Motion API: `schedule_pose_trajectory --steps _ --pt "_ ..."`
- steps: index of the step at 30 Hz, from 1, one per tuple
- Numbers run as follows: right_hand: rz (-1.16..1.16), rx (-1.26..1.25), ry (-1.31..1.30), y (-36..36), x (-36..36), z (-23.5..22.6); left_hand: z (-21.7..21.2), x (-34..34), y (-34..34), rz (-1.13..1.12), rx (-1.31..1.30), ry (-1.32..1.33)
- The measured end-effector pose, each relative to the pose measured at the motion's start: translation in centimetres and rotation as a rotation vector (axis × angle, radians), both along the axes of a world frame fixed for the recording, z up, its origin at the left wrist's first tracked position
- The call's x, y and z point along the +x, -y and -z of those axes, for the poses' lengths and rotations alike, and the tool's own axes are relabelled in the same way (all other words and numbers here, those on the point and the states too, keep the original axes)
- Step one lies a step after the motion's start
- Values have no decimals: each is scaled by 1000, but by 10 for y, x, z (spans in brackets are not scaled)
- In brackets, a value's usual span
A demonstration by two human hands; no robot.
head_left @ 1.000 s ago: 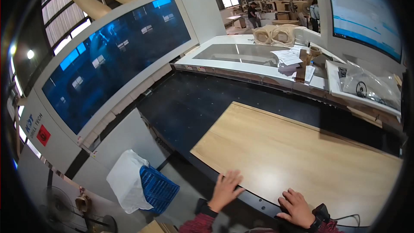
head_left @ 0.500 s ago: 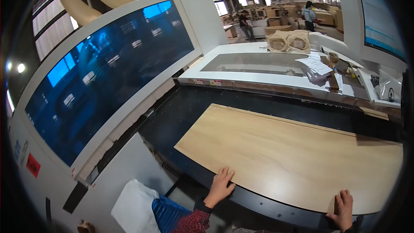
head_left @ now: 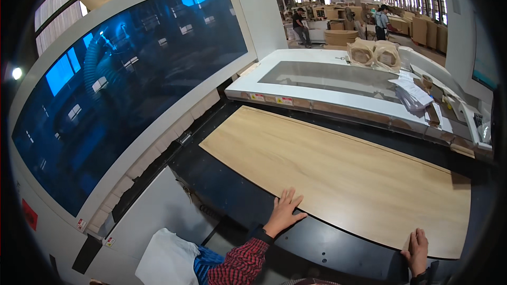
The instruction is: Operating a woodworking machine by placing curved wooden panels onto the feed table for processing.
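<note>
A long wood-grain panel (head_left: pixel 338 174) lies flat on the black machine bed (head_left: pixel 222 179), its surface light tan with a narrow groove along the far edge. My left hand (head_left: pixel 285 214) rests on the panel's near edge, left of its middle, with fingers spread and pointing away from me. Toward the near right corner, my right hand (head_left: pixel 416 252) lies against the same edge, fingers stretched out over the top and thumb apart. Neither hand has lifted the panel.
At left stands a machine hood with a large dark blue window (head_left: pixel 137 79). A white ledge (head_left: pixel 248 88) runs behind the bed, bearing wrapped rolls (head_left: pixel 372 53) and papers (head_left: pixel 414 92). A white cloth-like bundle (head_left: pixel 168 258) is at lower left. Two people are far back.
The panel has shifted away from me, nearer to the white ledge and the hood. Both hands moved with it, and my left fingers are spread wider. The view has also turned.
</note>
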State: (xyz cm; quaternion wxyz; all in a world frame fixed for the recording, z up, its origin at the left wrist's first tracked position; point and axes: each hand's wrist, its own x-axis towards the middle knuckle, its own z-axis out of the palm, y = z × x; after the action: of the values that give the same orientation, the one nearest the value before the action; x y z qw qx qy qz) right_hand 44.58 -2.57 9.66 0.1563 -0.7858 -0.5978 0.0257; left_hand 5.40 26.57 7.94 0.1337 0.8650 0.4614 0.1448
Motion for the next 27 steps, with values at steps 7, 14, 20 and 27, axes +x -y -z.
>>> schedule_pose_trajectory --steps 7,14,20,27 --pt "-68 70 70 -83 -24 11 9 -10 -63 -52 49 19" --pt "-53 137 62 -149 -33 17 5 -15 -123 -69 118 -27" --pt "-31 101 71 -193 -51 15 9 -27 -160 -100 185 -70" --pt "38 75 63 -232 -67 21 9 -43 -192 -92 258 -86"
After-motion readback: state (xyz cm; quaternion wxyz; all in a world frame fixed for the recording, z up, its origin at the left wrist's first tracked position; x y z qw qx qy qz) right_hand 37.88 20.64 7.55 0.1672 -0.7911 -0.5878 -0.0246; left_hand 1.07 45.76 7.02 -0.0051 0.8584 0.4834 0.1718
